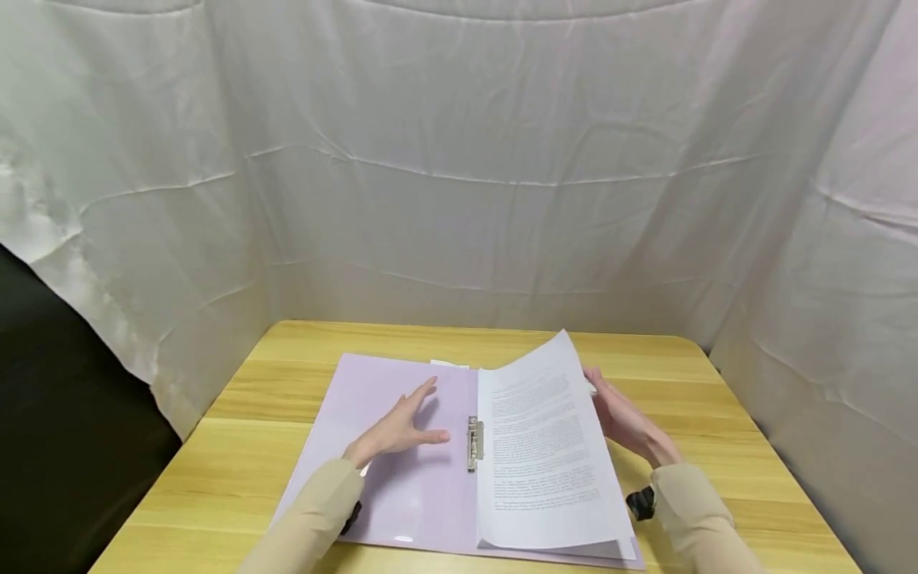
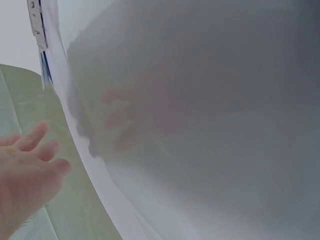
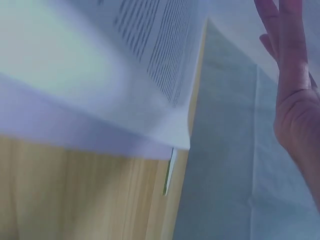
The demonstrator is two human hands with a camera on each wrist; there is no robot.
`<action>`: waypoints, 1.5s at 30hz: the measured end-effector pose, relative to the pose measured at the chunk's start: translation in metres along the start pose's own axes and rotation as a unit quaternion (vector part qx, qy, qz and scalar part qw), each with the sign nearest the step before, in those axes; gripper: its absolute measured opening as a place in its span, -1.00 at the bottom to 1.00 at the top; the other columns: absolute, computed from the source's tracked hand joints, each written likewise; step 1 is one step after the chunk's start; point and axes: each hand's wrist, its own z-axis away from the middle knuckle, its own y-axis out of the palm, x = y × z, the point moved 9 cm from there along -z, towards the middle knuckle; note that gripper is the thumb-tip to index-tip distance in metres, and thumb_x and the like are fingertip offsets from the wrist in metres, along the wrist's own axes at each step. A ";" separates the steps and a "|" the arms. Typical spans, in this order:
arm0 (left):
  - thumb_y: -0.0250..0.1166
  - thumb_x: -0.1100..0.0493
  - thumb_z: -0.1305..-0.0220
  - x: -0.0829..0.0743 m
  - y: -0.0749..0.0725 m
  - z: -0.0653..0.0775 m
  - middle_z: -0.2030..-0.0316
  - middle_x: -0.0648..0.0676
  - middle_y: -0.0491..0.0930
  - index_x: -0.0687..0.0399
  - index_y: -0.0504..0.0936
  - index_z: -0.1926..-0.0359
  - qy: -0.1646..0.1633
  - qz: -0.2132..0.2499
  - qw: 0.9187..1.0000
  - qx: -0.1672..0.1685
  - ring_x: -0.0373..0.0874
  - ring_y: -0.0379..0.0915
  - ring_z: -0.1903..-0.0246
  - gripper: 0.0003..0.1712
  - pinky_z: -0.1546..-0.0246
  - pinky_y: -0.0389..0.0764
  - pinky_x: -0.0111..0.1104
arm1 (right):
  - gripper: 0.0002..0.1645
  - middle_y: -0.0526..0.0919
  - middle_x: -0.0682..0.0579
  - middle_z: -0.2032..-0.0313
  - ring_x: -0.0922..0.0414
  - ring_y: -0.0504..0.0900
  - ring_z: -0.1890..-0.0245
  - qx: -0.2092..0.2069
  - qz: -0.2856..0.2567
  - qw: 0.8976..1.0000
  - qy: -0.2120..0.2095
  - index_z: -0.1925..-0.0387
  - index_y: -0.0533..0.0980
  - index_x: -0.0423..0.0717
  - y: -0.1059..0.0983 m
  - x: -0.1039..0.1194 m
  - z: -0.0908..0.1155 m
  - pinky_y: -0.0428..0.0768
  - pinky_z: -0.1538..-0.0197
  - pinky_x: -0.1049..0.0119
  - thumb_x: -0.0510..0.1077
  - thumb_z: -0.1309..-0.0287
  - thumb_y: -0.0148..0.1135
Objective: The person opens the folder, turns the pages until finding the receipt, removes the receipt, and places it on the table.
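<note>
A lilac folder [image 1: 423, 514] lies spread open, with a metal clip [image 1: 471, 444] along its spine. Printed sheets [image 1: 541, 446] lie over its right half, the top one raised and bowed at its upper right. My left hand [image 1: 394, 430] hovers above the bare left cover, its fingers spread and holding nothing. At the pages' right edge is my right hand [image 1: 627, 418], its fingertips partly hidden behind the lifted sheet. Long straight fingers show on the right hand [image 3: 296, 85] in the right wrist view. Through the thin sheet [image 2: 225, 165], the left wrist view shows blurred finger shapes.
The folder rests on a wood-grain table [image 1: 229, 454]. Pale cloth curtains [image 1: 459, 215] hang behind and on both sides. A small white edge [image 1: 449, 364] shows past the folder's top. Black material [image 1: 64, 430] hangs at the far left.
</note>
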 end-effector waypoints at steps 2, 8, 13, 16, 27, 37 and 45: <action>0.48 -0.10 -0.16 -0.001 0.000 0.001 -0.53 0.30 0.14 0.15 -0.09 -0.60 -0.003 0.009 1.000 -0.010 0.24 -0.02 -0.56 0.23 -0.57 -0.30 0.20 | -0.21 0.70 -0.09 -0.08 0.06 0.76 0.04 0.018 -0.019 1.000 -0.009 -0.59 -0.49 0.04 0.008 0.002 0.000 0.76 0.09 0.18 0.26 -0.52 -0.79; 0.46 -0.11 -0.19 -0.005 -0.001 0.004 -0.52 0.27 0.20 0.07 -0.06 -0.61 -0.021 0.052 0.998 -0.034 0.26 0.09 -0.52 0.18 -0.54 -0.06 0.25 | -0.19 0.65 -0.03 -0.19 0.12 0.73 -0.06 0.037 -0.049 0.998 -0.033 -0.58 -0.55 0.09 0.024 0.008 -0.001 0.74 -0.01 0.23 0.31 -0.46 -0.87; 0.44 -0.11 -0.22 -0.013 0.001 0.004 -0.51 0.28 0.21 0.04 -0.06 -0.61 -0.017 0.096 0.995 -0.037 0.28 0.07 -0.52 0.15 -0.48 0.07 0.29 | -0.19 0.69 0.08 -0.02 0.29 0.70 0.27 0.036 -0.030 0.998 -0.032 -0.58 -0.54 0.18 0.037 0.009 -0.005 0.72 0.21 0.40 0.34 -0.43 -0.90; 0.42 -0.09 -0.25 -0.016 0.003 0.003 -0.52 0.30 0.18 0.05 -0.07 -0.61 -0.013 0.133 0.991 -0.031 0.28 0.01 -0.54 0.13 -0.49 0.05 0.28 | -0.18 0.68 0.10 0.04 0.36 0.58 0.45 0.024 -0.006 0.999 -0.021 -0.58 -0.53 0.16 0.043 0.008 -0.008 0.65 0.38 0.49 0.35 -0.44 -0.87; 0.32 0.02 -0.38 -0.026 0.010 -0.001 -0.52 0.35 0.13 0.10 -0.09 -0.61 -0.015 0.241 0.970 -0.016 0.25 -0.04 -0.56 0.01 -0.54 0.01 0.17 | -0.12 0.07 -0.50 -0.49 -0.10 0.75 -0.03 -0.041 0.104 0.993 0.019 -0.61 -0.41 0.11 0.055 0.004 -0.019 0.78 0.12 0.17 0.41 -0.45 -0.79; 0.14 0.01 -0.51 -0.038 0.016 -0.008 -0.47 0.38 0.25 0.21 -0.01 -0.57 -0.012 0.300 0.954 -0.008 0.27 0.24 -0.45 -0.18 -0.49 0.24 0.09 | -0.22 -0.02 -0.40 -0.55 -0.49 0.44 -0.27 -0.064 0.162 0.984 0.022 -0.62 -0.24 0.27 0.067 0.001 -0.029 0.78 0.12 -0.02 0.37 -0.50 -0.74; 0.07 0.02 -0.56 -0.049 0.022 -0.013 -0.50 0.41 0.16 0.23 0.01 -0.56 -0.029 0.395 0.918 0.016 0.27 0.16 -0.49 -0.24 -0.50 0.23 0.06 | -0.22 -0.11 -0.37 -0.57 -0.54 0.32 -0.34 -0.046 0.180 0.982 0.012 -0.63 -0.24 0.21 0.079 0.000 -0.036 0.75 0.09 -0.16 0.35 -0.52 -0.68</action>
